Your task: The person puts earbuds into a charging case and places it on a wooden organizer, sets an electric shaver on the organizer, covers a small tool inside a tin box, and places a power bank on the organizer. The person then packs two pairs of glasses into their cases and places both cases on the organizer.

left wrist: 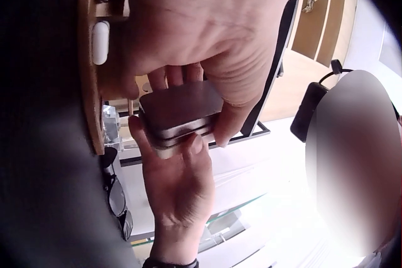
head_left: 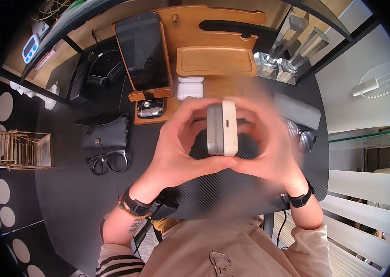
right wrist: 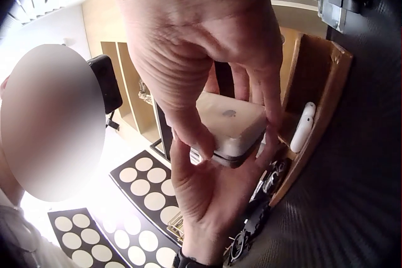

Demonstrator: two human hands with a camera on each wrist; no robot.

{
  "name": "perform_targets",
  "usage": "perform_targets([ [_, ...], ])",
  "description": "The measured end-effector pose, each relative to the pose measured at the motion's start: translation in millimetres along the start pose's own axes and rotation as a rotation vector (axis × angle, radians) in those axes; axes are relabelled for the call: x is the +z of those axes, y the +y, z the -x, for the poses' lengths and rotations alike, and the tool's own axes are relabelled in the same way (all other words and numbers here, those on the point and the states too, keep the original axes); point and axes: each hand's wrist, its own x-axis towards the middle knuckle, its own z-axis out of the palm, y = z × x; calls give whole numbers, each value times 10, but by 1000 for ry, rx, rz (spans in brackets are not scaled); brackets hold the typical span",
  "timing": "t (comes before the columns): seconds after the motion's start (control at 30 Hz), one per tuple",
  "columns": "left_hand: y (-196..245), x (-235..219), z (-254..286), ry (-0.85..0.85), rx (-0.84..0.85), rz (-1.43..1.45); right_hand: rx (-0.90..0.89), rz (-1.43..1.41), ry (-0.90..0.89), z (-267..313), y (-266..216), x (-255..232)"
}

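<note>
Both hands hold a two-layer block up above the desk, in front of the chest. Its right layer is a cream power bank (head_left: 230,131) with a small port in its narrow side; the right wrist view shows an apple logo on its face. Flat against it lies a grey metal case (head_left: 214,134), its broad face dark and smooth in the left wrist view (left wrist: 182,106). My left hand (head_left: 169,150) grips from the left and my right hand (head_left: 273,152) from the right. Fingers bend round the far edge, and both thumbs meet at the near edge.
A wooden stand (head_left: 216,62) holds a tablet (head_left: 143,51), with white earbud cases (head_left: 190,90) at its foot. Left lie a black pouch (head_left: 105,132) and glasses (head_left: 107,162); right, sunglasses (head_left: 306,140) and a grey case (head_left: 299,111). Crystal trophies (head_left: 292,57) stand behind.
</note>
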Motion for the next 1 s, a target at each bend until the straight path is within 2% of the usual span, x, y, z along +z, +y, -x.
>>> perform_targets([
  [0.13, -82, -26, 0, 63, 52, 2, -51, -2, 63, -14, 100, 2],
  [0.23, -124, -9, -49, 126, 150, 47, 145, -33, 113, -36, 25, -15],
  [0.27, -134, -14, -46, 128, 152, 43, 142, -34, 110, -35, 19, 3],
  [0.33, -155, -13, -55, 138, 155, 67, 296, -467, 99, -32, 10, 27],
  [0.47, -167, 49, -36, 154, 123, 105, 376, -590, 165, -64, -11, -34],
  [0.53, -155, 66, -12, 177, -179, 129, 399, -551, 200, -67, 58, -71],
  [0.57, -172, 61, 8, 171, -260, 178, 425, -511, 233, -62, 100, -79],
  [0.6, -167, 54, 9, 170, -259, 178, 423, -511, 233, -57, 125, -74],
  [0.67, -156, 42, 7, 161, -513, 285, 448, -381, 361, -47, 170, -59],
  [0.73, -152, 57, 24, 155, -500, 297, 439, -328, 373, -47, 248, -102],
  [0.8, -115, 57, 11, 129, -573, 232, 428, -273, 386, -61, 284, -135],
  [0.9, -132, 65, 24, 110, -534, 225, 426, -165, 399, -76, 319, -156],
  [1.0, -138, 67, 18, 113, -567, 259, 419, -91, 401, -74, 346, -173],
])
